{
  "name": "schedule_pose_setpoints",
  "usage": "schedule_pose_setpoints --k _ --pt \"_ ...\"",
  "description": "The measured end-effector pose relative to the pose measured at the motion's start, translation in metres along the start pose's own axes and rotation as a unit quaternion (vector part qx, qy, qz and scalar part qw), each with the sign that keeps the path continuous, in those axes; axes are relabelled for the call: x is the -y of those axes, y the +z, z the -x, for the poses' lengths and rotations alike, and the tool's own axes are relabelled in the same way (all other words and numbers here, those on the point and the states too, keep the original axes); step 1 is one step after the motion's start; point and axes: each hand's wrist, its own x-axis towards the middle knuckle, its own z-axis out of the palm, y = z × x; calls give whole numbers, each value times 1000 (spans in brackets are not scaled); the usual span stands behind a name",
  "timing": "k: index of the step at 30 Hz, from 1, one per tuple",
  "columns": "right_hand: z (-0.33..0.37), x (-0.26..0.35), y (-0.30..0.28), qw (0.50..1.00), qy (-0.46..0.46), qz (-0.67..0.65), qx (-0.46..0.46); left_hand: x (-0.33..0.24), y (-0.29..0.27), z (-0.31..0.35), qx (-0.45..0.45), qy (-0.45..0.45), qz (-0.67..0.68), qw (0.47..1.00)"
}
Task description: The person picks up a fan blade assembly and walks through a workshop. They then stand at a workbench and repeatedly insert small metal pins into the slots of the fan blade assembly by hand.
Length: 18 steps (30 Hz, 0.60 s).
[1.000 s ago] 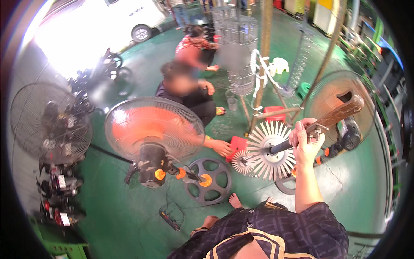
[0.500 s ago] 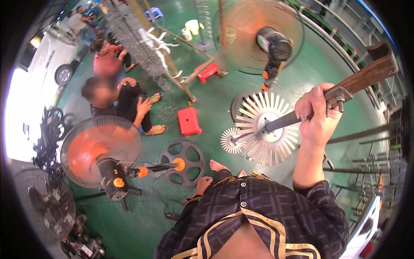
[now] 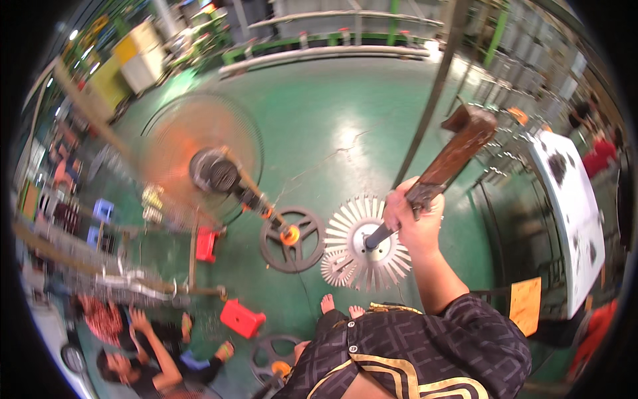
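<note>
My right hand (image 3: pixel 415 216) is raised in front of me, fingers wrapped round a dark metal rod with a brown wooden hooked handle (image 3: pixel 468 143). At the rod's lower end is a large silver disc (image 3: pixel 355 233) with a ring of flat radial blades. A smaller toothed disc (image 3: pixel 335 269) sits beside it on the left. Only a sliver of my left hand (image 3: pixel 301 348) shows by my side, mostly hidden behind my dark patterned shirt; its fingers cannot be made out.
A large spinning pedestal fan (image 3: pixel 216 169) stands ahead left on a round base (image 3: pixel 292 266); another fan base (image 3: pixel 276 359) is near my left. Red stools (image 3: pixel 242 319) and seated people (image 3: pixel 149 359) are at left. Metal racks and a white panel (image 3: pixel 575 219) stand right.
My view has swung to the right, so the fans, stools and seated people shift left and down. My right hand still grips the rod, with the bladed discs below it.
</note>
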Motion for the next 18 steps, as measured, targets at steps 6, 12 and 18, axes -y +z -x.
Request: schedule_pose_setpoints --k 6,12,18 --pt "-9 -6 -30 988 -34 95 -114 -143 -16 -74 87 -9 -163 983" --pt "-10 -5 -54 941 -106 174 -269 -304 10 -151 155 83 -258 950" --pt "-9 -2 -68 916 -163 164 -329 -413 91 -224 241 262 -307 883"
